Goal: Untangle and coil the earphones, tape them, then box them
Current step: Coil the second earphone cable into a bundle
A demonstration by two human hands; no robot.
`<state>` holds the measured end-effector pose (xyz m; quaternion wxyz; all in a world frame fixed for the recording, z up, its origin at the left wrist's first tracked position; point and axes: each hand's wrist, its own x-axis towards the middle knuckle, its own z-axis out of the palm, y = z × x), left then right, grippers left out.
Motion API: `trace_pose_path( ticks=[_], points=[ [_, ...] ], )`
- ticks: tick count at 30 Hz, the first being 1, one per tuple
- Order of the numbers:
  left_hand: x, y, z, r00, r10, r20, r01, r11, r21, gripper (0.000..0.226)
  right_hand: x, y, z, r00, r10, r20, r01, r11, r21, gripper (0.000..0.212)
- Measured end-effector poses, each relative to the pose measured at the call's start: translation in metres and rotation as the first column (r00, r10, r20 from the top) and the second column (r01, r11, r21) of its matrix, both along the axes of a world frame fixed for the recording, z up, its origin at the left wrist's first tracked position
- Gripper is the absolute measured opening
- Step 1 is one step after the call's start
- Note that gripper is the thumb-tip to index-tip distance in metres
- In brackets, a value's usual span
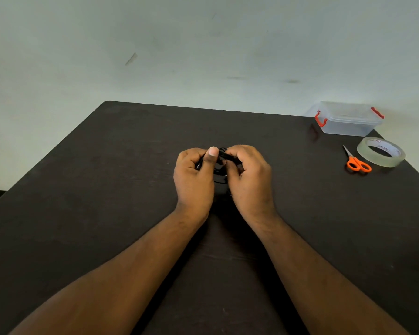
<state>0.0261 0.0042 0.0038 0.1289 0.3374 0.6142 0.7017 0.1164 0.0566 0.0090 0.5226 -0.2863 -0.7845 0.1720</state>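
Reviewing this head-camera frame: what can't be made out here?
- Earphones: mostly hidden inside the left hand and right hand; black cord against the dark table, so tangled or coiled is unclear.
- Earbuds and plug: not distinguishable.
- Plastic box: lid seems on; contents unreadable through the cloudy walls.
- Tape roll: loose end not visible, core print too small.
- Scissors: blades small, apparently closed.
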Motion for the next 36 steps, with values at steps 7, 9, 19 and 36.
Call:
trace_pose_path(
  ticks=[7,9,19,36],
  points=[
    [-0.005,-0.002,0.005,0.981,-0.033,-0.191,0.032,0.999,-0.006,0.016,0.002,-0.001,0.001,0.999,0.037,-0.019,-0.037,0.999,0.012,0.019],
    [-0.005,-0.004,0.005,0.981,-0.047,-0.190,0.051,0.999,0.015,0.020,0.002,-0.003,0.002,0.996,0.086,-0.028,-0.086,0.996,0.004,0.026],
    [-0.007,-0.003,0.007,0.980,-0.184,0.077,0.178,0.981,0.071,0.021,0.007,-0.006,0.012,0.885,0.354,-0.301,-0.463,0.727,-0.507,0.045],
    [-0.016,-0.006,0.011,0.936,-0.339,0.091,0.343,0.939,-0.030,0.018,0.016,0.020,-0.003,0.973,-0.066,0.222,-0.017,0.935,0.353,0.010]
  ],
)
